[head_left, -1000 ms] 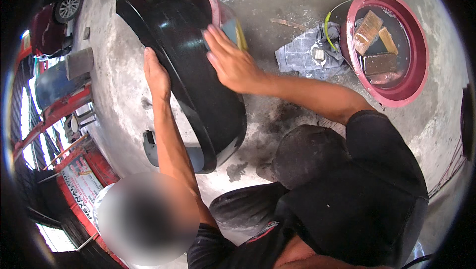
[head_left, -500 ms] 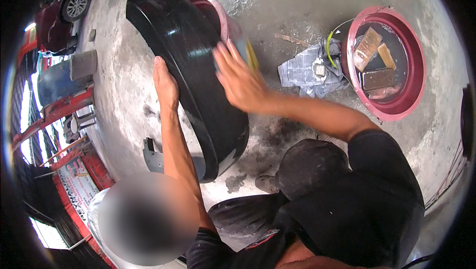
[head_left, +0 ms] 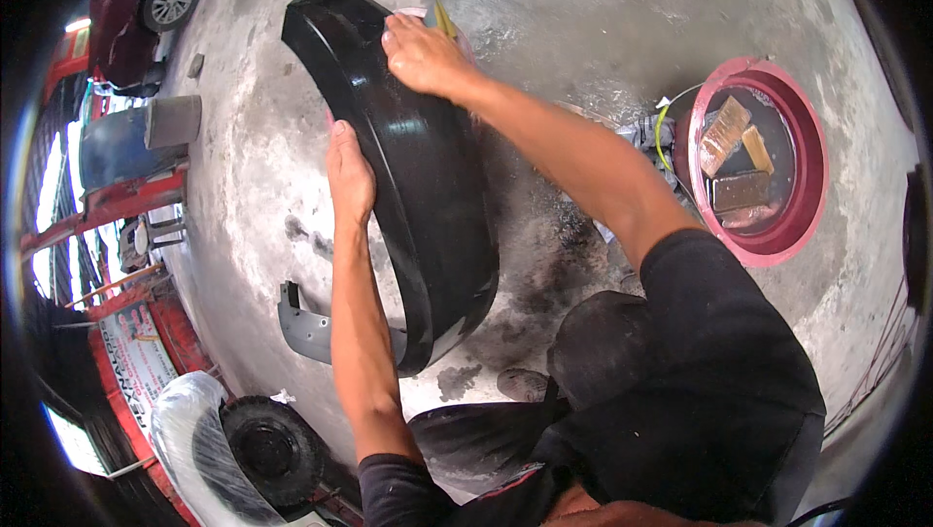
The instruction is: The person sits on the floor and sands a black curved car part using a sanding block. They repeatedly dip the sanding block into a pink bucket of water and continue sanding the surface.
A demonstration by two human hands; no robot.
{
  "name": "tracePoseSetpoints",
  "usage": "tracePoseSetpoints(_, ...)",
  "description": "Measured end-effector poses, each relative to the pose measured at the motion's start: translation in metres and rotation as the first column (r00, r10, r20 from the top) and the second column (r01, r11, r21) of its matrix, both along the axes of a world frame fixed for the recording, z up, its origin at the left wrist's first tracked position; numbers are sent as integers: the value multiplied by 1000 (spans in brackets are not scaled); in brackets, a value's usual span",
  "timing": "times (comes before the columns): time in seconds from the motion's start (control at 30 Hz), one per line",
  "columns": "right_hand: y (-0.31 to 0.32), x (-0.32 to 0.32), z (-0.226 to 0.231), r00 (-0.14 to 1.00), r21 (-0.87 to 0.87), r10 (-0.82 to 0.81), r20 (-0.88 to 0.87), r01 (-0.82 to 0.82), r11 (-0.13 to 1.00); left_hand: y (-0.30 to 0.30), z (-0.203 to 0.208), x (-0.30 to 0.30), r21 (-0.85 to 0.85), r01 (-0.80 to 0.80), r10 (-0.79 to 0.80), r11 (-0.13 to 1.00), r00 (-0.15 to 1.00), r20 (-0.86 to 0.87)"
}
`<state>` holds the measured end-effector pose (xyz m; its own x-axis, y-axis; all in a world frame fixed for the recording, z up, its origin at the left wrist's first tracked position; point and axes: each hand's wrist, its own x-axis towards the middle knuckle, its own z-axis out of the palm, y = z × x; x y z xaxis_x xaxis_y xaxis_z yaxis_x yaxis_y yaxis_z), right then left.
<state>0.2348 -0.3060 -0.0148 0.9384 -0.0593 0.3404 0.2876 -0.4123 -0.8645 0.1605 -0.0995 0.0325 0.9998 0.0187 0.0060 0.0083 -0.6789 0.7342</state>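
Note:
A long, curved black car bumper (head_left: pixel 428 177) stands tilted in front of me, its surface wet and shiny. My left hand (head_left: pixel 350 172) grips its left edge, the thumb along the rim and the other fingers hidden behind it. My right hand (head_left: pixel 423 56) lies on the upper part of the bumper with its fingers stretched out flat. Nothing shows under that palm, though its underside is hidden. Just beyond my right hand, a yellow-green item (head_left: pixel 444 19) and a bit of pink rim peek out from behind the bumper.
At the right stands a pink tub (head_left: pixel 824 163) of water with several blocks in it. Crumpled paper (head_left: pixel 641 132) lies beside it. A grey bracket-like part (head_left: pixel 306 328) rests on the floor by my left forearm. A tyre (head_left: pixel 272 449) and plastic-covered piece (head_left: pixel 199 440) are lower left.
My right hand has slid from the bumper's middle right edge up toward its far end. My left hand keeps its hold. The view has shifted, and the pink tub behind the bumper is mostly hidden.

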Motion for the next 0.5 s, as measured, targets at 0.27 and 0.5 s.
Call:
tracePoseSetpoints(0.27, 42, -195, -29, 969, 2, 135, 207, -138, 990, 16, -19, -15, -21, -75, 78, 997, 983, 165)
tracePoseSetpoints(0.5, 31, -4, -12, 989, -6, 46, 140, -45, 999, -8, -3, -14, 36, 2, -6, 999, 995, 99)
